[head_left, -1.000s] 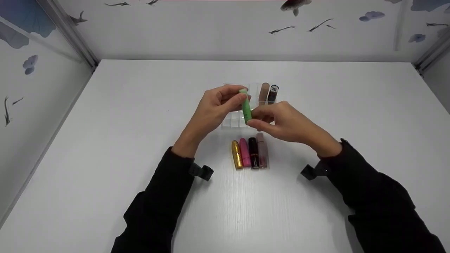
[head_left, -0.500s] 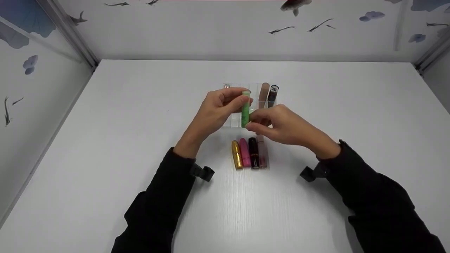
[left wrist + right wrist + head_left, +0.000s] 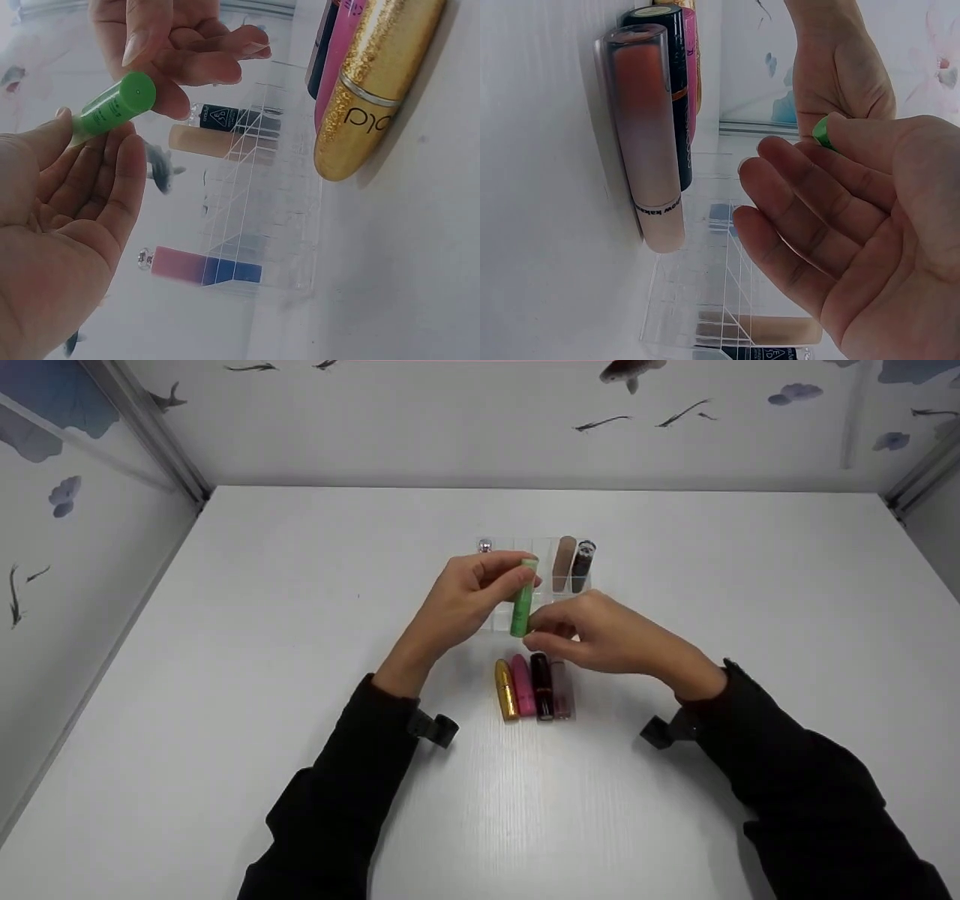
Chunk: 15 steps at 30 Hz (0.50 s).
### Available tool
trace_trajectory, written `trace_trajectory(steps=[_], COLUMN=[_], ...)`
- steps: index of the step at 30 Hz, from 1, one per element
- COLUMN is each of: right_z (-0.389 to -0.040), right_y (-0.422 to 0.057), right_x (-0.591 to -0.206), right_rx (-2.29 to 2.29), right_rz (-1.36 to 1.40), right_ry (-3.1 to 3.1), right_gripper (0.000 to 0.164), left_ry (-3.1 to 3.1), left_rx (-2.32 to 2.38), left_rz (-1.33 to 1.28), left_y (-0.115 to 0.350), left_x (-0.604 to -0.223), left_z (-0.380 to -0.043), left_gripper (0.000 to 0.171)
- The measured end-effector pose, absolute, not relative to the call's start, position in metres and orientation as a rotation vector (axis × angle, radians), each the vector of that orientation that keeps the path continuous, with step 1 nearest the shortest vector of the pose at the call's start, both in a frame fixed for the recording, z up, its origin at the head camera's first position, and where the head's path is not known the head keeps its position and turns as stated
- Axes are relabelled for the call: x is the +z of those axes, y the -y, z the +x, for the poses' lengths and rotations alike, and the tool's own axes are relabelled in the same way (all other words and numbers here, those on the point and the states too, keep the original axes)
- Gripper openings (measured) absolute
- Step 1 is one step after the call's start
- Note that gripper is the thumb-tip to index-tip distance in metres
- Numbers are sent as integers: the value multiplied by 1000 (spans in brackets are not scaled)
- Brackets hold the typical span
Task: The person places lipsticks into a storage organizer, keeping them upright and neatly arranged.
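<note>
My left hand pinches a slim green lip balm tube near its pale upper end, above the front of a clear organizer. The tube's lower end leans slightly to the left in the head view. Close by that end is my right hand, fingers loosely bent. In the left wrist view its fingers look apart from the tube. Toward me on the table lie a gold lipstick, a pink lipstick, a black lipstick and a pale lip gloss, side by side.
In the organizer's right side stand a beige tube and a dark tube. A pink and blue tube stands at its other side, mostly behind my left hand in the head view. Patterned white walls border the table.
The green lip balm tube has come slightly toward me, and its lower end has swung left. Both hands have shifted a little toward me with it; the row of lipsticks stays put.
</note>
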State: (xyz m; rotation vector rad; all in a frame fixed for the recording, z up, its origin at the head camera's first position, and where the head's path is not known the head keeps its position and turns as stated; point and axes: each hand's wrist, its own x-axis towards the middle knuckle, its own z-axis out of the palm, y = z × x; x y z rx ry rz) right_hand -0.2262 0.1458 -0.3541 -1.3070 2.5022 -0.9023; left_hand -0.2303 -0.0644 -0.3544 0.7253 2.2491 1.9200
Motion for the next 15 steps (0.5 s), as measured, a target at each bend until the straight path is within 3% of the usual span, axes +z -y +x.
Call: trace_trajectory(steps=[15], right_z=[-235], right_y=[-167], right_x=[-335], right_rx=[-755], right_rz=[-1214], right_ry=[-2656], right_gripper=[25], left_ry=[-2251], left_rx=[1915], left_rz=[723], left_y=[65], left_x=[-353], left_z=[-230], left_gripper=[30])
